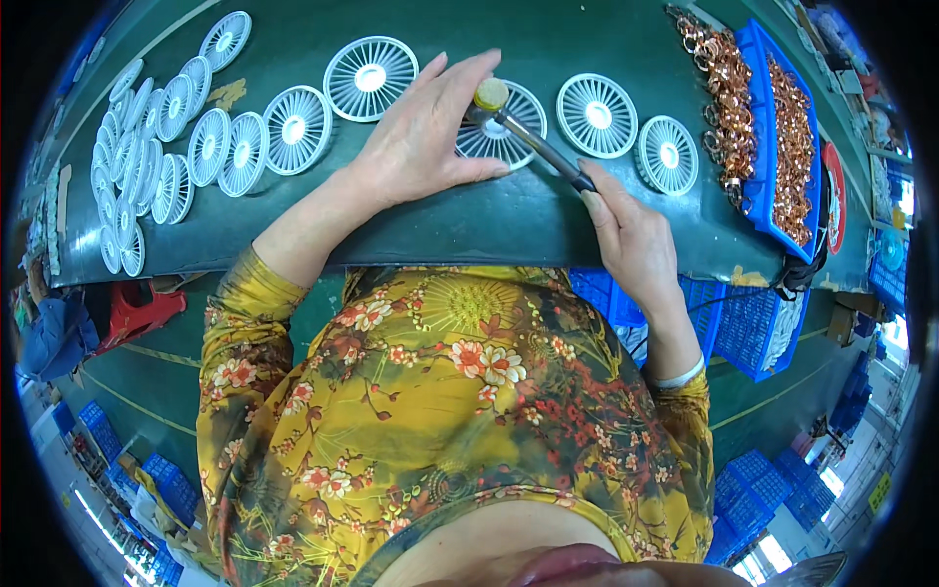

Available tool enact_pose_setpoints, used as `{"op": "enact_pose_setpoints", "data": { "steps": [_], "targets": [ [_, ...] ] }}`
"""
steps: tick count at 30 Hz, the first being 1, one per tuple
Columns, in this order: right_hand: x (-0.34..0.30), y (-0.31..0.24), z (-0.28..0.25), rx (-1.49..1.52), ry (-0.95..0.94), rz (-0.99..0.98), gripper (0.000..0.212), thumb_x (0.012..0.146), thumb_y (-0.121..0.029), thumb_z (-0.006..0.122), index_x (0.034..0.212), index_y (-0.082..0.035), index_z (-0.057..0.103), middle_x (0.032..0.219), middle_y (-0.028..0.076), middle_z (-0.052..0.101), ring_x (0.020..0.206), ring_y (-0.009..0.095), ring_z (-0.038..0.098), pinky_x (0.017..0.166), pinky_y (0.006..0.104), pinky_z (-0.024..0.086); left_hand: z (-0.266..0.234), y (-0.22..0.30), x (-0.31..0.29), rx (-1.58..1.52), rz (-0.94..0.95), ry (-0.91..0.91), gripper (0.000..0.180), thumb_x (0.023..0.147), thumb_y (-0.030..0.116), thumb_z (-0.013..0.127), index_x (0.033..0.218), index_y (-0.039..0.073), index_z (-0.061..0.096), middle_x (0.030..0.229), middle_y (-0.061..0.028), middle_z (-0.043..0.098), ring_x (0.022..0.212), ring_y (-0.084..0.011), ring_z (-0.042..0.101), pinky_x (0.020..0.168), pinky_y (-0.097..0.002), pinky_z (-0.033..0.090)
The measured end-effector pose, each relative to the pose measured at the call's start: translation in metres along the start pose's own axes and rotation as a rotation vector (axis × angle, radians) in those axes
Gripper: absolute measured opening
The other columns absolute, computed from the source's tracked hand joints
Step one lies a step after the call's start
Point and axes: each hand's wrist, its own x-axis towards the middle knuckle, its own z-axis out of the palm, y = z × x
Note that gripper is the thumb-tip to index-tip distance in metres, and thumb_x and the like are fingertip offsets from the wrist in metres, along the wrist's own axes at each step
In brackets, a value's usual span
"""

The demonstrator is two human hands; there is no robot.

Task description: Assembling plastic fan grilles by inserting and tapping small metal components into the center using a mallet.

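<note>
My right hand [634, 235] is closed round the dark grip of a hammer [533, 140]. Its pale yellowish round head is over a white spoked plastic wheel [523, 106] lying on the green table; whether they touch I cannot tell. Fingers spread, my left hand [424, 130] is at the left side of that wheel, its thumb over the near rim. The hand and hammer hide part of the wheel. Just left and beyond lies another spoked wheel [370, 78]. Two more wheels, one [597, 115] and one farther right [668, 156], lie beyond the hammer.
Many similar white wheels [176, 108] lie spread and heaped at the table's left. At the right a blue tray [758, 117] holds shiny copper-coloured rings, with more rings [719, 88] piled beside it. Blue crates [758, 333] and a red stool [142, 313] stand below the table [411, 235].
</note>
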Motion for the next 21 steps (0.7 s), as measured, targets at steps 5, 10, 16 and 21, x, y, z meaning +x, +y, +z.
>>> {"op": "enact_pose_setpoints", "data": {
  "steps": [5,10,16,21],
  "targets": [
    [-0.009,0.002,-0.012,0.141,-0.07,0.013,0.03,0.093,-0.021,0.056,0.121,-0.012,0.06,0.093,0.018,0.067,0.078,0.037,0.065,0.066,0.0428,0.052,-0.045,-0.019,-0.014,0.281,0.041,0.155,0.092,0.067,0.043,0.079,0.139,0.005,0.037,0.136,-0.017,0.046,0.132,-0.0384,0.037,0.112,-0.0528,0.023],
    [-0.014,-0.005,-0.007,0.155,-0.258,-0.009,0.028,0.091,-0.02,0.059,0.117,-0.011,0.063,0.097,0.018,0.067,0.083,0.037,0.065,0.072,0.0403,0.052,-0.055,-0.05,-0.031,0.428,-0.16,0.106,0.094,0.065,0.042,0.08,0.14,0.007,0.036,0.135,-0.0185,0.048,0.131,-0.0376,0.038,0.112,-0.0543,0.02],
    [0.002,-0.013,-0.019,0.292,0.049,0.117,0.03,0.093,-0.012,0.057,0.121,-0.006,0.059,0.095,0.016,0.069,0.079,0.025,0.069,0.066,0.0352,0.052,-0.032,-0.018,-0.026,0.187,-0.141,0.033,0.094,0.064,0.035,0.082,0.14,0.009,0.034,0.13,-0.0185,0.05,0.125,-0.0335,0.045,0.111,-0.0552,0.022],
    [0.004,-0.018,-0.001,0.288,0.125,-0.111,0.03,0.093,-0.01,0.056,0.122,-0.004,0.058,0.101,0.017,0.068,0.083,0.028,0.069,0.07,0.0348,0.053,-0.03,-0.012,-0.024,0.1,-0.201,0.019,0.105,0.063,0.031,0.084,0.145,0.008,0.022,0.136,-0.0162,0.046,0.124,-0.0345,0.046,0.112,-0.0463,0.027]
  ]
}}
